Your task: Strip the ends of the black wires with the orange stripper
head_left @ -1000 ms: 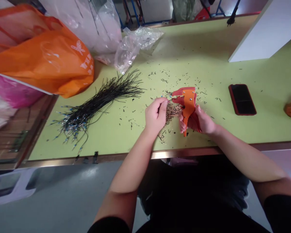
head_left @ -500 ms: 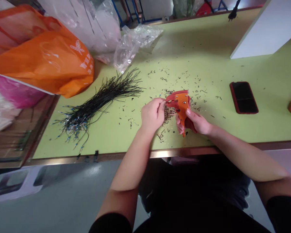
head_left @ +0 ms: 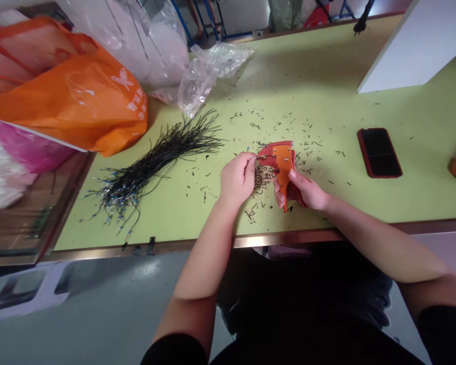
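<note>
My right hand (head_left: 300, 190) is shut around the lower handles of an orange-red wire stripper (head_left: 285, 165). My left hand (head_left: 237, 178) pinches a thin black wire (head_left: 261, 158) and holds its end in the tool's jaws. Below the tool, a small heap of wire scraps (head_left: 264, 177) lies between my hands. Further left on the table, a long bundle of black wires with blue-tipped ends (head_left: 152, 170) lies loose, apart from my left hand.
Cut bits are strewn over the green table (head_left: 319, 86). A black phone in a red case (head_left: 379, 152) lies to the right. An orange bag (head_left: 68, 94) and clear plastic bags (head_left: 209, 76) sit at the back left, with a white board (head_left: 414, 50) at the back right.
Both hands and the wire stripper have shifted slightly left since the earliest frame. My left hand stays at the jaws, and the wire bundle stays in place.
</note>
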Action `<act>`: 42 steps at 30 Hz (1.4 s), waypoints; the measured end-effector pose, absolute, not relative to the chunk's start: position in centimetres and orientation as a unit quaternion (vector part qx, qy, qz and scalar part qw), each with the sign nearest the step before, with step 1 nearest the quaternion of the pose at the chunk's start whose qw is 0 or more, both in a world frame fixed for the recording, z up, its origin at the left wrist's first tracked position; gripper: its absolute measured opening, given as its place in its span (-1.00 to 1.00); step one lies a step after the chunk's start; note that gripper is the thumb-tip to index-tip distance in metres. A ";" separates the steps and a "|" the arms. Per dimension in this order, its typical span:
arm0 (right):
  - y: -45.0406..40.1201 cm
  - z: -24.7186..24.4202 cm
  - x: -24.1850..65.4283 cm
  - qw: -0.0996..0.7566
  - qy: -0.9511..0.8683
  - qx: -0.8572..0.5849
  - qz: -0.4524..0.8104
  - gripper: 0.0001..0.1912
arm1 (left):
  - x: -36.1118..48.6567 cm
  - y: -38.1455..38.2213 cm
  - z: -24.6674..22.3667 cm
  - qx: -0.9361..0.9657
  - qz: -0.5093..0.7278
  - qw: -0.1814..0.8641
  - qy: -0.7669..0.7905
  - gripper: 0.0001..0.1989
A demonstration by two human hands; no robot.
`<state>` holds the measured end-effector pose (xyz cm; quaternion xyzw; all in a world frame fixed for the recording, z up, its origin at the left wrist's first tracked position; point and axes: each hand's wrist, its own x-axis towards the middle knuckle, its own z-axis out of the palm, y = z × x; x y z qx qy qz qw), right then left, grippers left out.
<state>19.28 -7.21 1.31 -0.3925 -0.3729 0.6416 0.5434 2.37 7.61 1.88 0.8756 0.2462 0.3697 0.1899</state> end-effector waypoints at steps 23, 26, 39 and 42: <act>-7.0 1.1 19.4 0.541 -0.373 -0.386 0.648 -0.28 | 2.4 7.3 1.8 0.843 0.389 0.270 0.255 -0.87; -7.0 1.1 19.2 0.543 -0.370 -0.409 0.633 -0.29 | 2.3 7.3 1.9 0.845 0.381 0.271 0.261 -0.84; -6.9 0.8 18.5 0.557 -0.392 -0.464 0.566 -0.32 | 2.2 7.5 2.3 0.869 0.343 0.242 0.262 -0.79; -6.9 0.8 18.2 0.560 -0.373 -0.480 0.562 -0.31 | 2.2 7.6 2.4 0.882 0.329 0.214 0.260 -0.77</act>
